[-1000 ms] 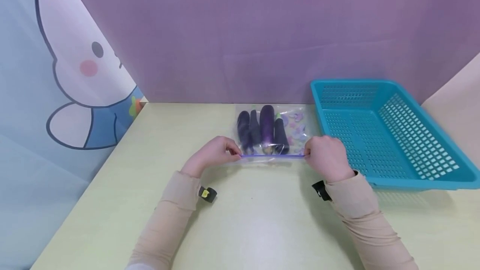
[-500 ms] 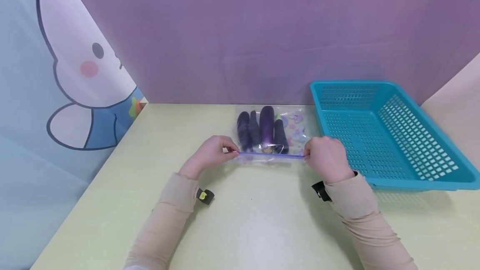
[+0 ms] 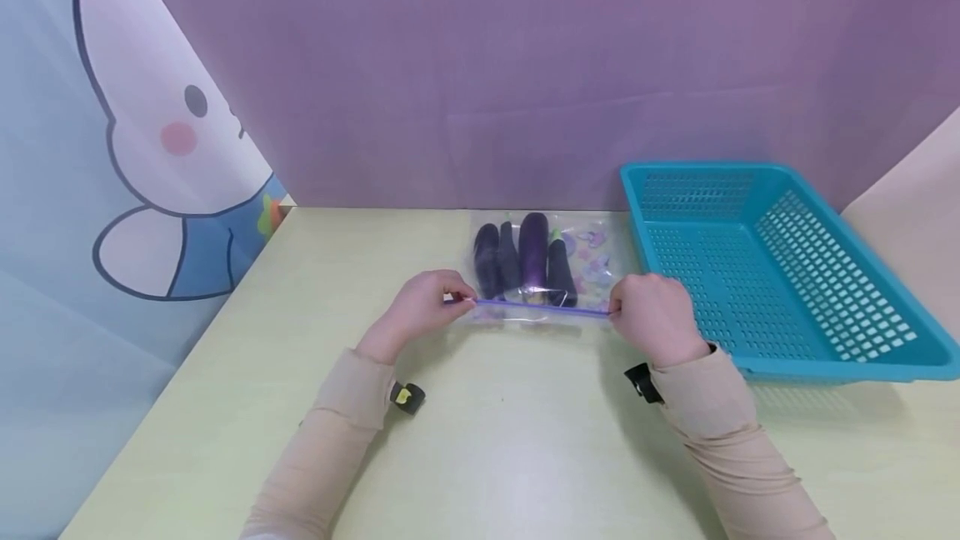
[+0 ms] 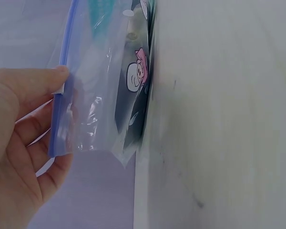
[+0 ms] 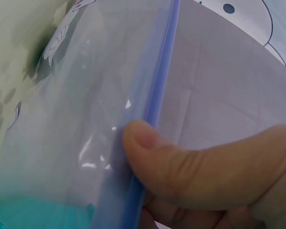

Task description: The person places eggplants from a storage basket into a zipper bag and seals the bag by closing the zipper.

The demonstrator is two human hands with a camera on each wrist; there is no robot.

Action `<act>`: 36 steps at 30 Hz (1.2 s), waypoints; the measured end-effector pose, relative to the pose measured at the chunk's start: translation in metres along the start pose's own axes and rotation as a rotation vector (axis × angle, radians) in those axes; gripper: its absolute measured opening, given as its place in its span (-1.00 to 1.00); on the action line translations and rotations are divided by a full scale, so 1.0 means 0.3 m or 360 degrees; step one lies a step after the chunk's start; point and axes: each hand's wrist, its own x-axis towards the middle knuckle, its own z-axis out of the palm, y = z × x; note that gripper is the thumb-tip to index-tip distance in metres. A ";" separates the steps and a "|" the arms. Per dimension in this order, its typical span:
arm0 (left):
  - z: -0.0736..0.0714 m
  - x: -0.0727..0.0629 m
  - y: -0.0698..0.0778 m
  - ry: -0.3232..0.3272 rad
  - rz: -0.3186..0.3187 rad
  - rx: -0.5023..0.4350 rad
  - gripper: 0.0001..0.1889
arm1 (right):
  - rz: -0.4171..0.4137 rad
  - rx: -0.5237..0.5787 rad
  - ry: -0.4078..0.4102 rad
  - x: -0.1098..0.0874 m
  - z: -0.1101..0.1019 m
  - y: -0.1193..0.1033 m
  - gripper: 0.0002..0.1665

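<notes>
A clear zipper bag with several dark purple eggplants in it lies near the table's back edge. Its blue-violet zip strip is raised along the near side between both hands. My left hand pinches the strip near its left end; a small white slider shows under the thumb in the left wrist view. At the other end, my right hand grips the strip, thumb pressed on it in the right wrist view. Cartoon prints decorate the bag.
A large turquoise perforated basket stands to the right of the bag, close beside the right hand. Behind the table hangs a purple cloth, with a blue cartoon cloth at the left.
My left hand has shifted slightly left and away from me, tilting the left end of the zip strip upward in the head view. The right hand has barely moved.
</notes>
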 end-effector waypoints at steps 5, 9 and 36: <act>-0.004 -0.006 0.000 0.0005 -0.0005 -0.0026 -0.91 | 0.0009 0.0009 -0.0031 0.000 0.000 0.003 -0.72; -0.006 -0.005 -0.005 -0.0007 -0.0021 -0.0034 -0.91 | 0.0018 0.0003 -0.0045 0.000 -0.001 0.005 -0.73; -0.029 -0.009 -0.024 -0.0039 -0.0085 -0.0077 -0.90 | 0.0034 0.0018 -0.0069 0.001 -0.003 0.003 -0.75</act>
